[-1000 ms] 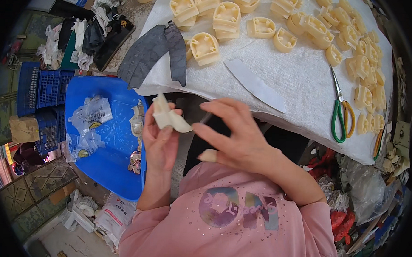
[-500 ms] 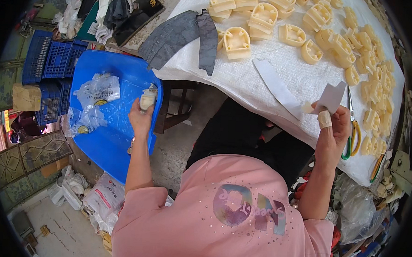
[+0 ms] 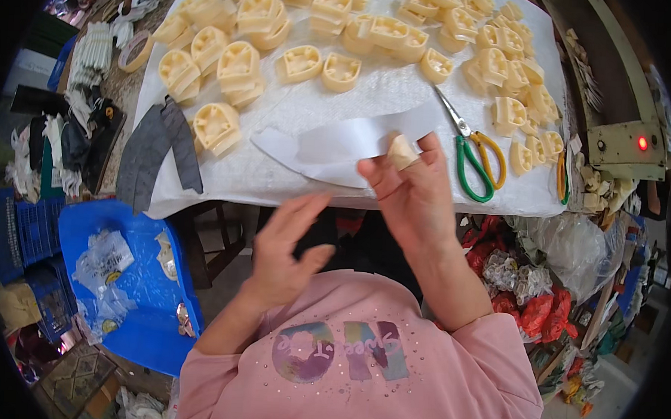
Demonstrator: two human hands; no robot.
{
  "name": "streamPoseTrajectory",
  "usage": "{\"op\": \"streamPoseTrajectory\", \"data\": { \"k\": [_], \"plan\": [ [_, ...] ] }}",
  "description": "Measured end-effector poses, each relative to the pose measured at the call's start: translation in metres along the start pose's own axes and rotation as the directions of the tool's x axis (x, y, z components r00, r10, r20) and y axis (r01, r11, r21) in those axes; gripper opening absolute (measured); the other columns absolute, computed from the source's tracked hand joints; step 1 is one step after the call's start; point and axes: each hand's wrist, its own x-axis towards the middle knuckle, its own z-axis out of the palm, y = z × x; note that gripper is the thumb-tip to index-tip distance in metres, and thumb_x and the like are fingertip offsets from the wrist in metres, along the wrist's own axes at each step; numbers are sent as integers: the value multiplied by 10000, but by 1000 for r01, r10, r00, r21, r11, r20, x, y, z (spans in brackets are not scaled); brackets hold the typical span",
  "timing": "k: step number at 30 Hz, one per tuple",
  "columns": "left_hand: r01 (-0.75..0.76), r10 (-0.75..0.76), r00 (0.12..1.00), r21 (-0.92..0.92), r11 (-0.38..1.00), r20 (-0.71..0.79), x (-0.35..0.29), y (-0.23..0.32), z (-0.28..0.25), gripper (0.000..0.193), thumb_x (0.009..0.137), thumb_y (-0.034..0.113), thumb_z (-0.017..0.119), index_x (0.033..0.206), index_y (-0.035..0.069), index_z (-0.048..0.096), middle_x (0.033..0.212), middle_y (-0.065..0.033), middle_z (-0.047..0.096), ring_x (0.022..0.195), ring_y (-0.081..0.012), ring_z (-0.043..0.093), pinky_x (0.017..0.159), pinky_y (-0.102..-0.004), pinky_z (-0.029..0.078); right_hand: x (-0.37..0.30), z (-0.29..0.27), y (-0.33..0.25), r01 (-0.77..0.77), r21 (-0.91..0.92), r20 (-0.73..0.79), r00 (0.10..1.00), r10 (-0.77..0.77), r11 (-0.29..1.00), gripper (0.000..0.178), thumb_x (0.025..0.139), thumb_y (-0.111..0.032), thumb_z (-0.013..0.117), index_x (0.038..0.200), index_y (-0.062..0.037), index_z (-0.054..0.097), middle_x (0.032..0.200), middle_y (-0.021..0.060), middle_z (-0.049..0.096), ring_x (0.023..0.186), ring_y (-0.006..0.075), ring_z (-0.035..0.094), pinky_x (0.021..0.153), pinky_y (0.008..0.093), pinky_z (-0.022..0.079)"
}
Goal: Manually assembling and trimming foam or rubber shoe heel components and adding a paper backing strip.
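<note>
My right hand [image 3: 419,187], a tan wrap around one finger, pinches a white curved strip [image 3: 416,123] at the near edge of the table. Beneath it lies another white curved piece [image 3: 278,148], partly overlapped. My left hand [image 3: 287,245] is in front of my body, fingers apart and slightly blurred, with nothing in it. Scissors [image 3: 469,144] with one green and one yellow handle rest just right of my right hand. At the table's left corner are dark grey curved pieces [image 3: 151,153], one across the other.
Many cream molded parts [image 3: 238,67] cover the far side of the white-covered table [image 3: 280,106]. A blue chair [image 3: 148,306] at left holds plastic bags [image 3: 105,263] and a whitish object [image 3: 166,256]. A grey box with a red light [image 3: 626,147] is at right, above red bags [image 3: 548,312].
My left hand has let go of the whitish object on the blue chair and come right, toward my right hand. My right hand has brought its strip over the white piece. The view has shifted.
</note>
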Motion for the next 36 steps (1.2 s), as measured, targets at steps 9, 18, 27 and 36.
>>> {"op": "streamPoseTrajectory", "data": {
  "k": [9, 18, 27, 36],
  "plan": [
    [129, -380, 920, -842, 524, -96, 77, 18, 51, 463, 999, 258, 328, 1355, -37, 352, 1317, -160, 456, 1090, -184, 508, 852, -310, 442, 6, -29, -6, 94, -352, 44, 995, -84, 931, 287, 875, -109, 593, 1128, -4, 506, 1036, 86, 576, 870, 160, 599, 725, 293, 501],
    [183, -440, 897, -867, 464, -47, 81, 0, 20, 457, 999, 268, 355, 1280, -88, 417, 822, -88, 606, 714, -139, 555, 586, -256, 421, 111, -61, -70, 281, -946, 323, 815, -481, -159, 398, 756, -27, 643, 1147, -46, 573, 1051, 146, 525, 977, 283, 507, 833, 334, 444],
    [218, -509, 859, -857, 467, -59, 82, -2, 19, 443, 992, 251, 375, 1262, -97, 426, 816, -104, 603, 699, -135, 551, 583, -254, 420, 153, -22, -32, 404, -522, 784, 574, -236, -751, 384, 667, -51, 626, 1045, -118, 623, 1069, 106, 544, 1027, 266, 477, 745, 343, 457],
    [174, -435, 899, -881, 440, -40, 78, -1, 10, 411, 986, 229, 391, 1239, -89, 449, 939, -118, 599, 744, -144, 551, 633, -267, 432, 108, -16, -62, 409, -718, 143, 879, -456, 563, 383, 771, -23, 635, 1146, -40, 556, 987, 105, 618, 939, 203, 585, 792, 306, 472]
  ]
}}
